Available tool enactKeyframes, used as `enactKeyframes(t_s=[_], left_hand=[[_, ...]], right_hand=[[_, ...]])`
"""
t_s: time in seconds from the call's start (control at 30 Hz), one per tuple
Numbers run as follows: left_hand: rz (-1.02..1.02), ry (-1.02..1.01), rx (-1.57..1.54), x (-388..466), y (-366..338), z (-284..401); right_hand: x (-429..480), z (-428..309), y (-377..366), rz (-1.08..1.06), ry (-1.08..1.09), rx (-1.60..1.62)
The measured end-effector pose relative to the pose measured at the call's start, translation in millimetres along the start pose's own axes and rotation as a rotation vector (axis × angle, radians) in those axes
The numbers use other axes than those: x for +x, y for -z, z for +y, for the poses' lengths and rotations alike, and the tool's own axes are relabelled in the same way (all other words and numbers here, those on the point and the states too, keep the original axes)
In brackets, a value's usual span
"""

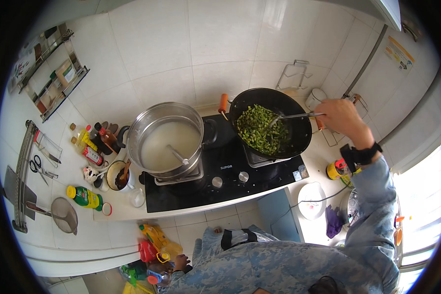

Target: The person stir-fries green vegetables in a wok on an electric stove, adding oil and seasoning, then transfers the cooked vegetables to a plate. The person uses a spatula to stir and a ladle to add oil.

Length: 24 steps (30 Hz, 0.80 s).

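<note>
My right hand (340, 115) grips the handle of a metal spatula or ladle (297, 115), whose head dips into chopped green vegetables (259, 128). They lie in a black wok (302, 136) with orange handles, on the right burner. Down at my side hangs my left hand (181, 262), near plastic bottles on the floor; whether its fingers are closed is too small to tell. On the left burner a large steel pot (165, 110) holds cloudy whitish liquid (158, 143), with a metal utensil handle (177, 153) sticking up from it.
Sauce bottles (90, 145), an enamel pot (114, 176) and a green bottle (84, 197) crowd the counter's left end. A white plate (311, 200) and a purple cloth (333, 221) lie at right. Oil jugs (161, 242) stand on the floor. Scissors (38, 167) and a strainer (64, 217) hang left.
</note>
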<state>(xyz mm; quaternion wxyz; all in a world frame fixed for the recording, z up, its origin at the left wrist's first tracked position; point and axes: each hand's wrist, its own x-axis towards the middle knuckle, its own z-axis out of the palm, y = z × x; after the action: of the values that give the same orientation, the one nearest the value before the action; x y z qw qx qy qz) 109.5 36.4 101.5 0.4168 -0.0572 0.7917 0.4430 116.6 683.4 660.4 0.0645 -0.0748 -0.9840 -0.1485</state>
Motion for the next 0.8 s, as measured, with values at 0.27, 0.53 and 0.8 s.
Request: enactKeyframes(t_s=[0.27,0.53,0.8], left_hand=[[-0.149,-0.712,1.055,75,-8,-127],[-0.26,-0.429,0.63,97,6,-137],[-0.484,-0.244,0.277,131,40,-96]], right_hand=[[6,-42,-38,0.111,0.104,0.031],[-32,-23,-70,0.213,-0.28,0.142],[-81,-80,-92,0.164,-0.581,0.271]])
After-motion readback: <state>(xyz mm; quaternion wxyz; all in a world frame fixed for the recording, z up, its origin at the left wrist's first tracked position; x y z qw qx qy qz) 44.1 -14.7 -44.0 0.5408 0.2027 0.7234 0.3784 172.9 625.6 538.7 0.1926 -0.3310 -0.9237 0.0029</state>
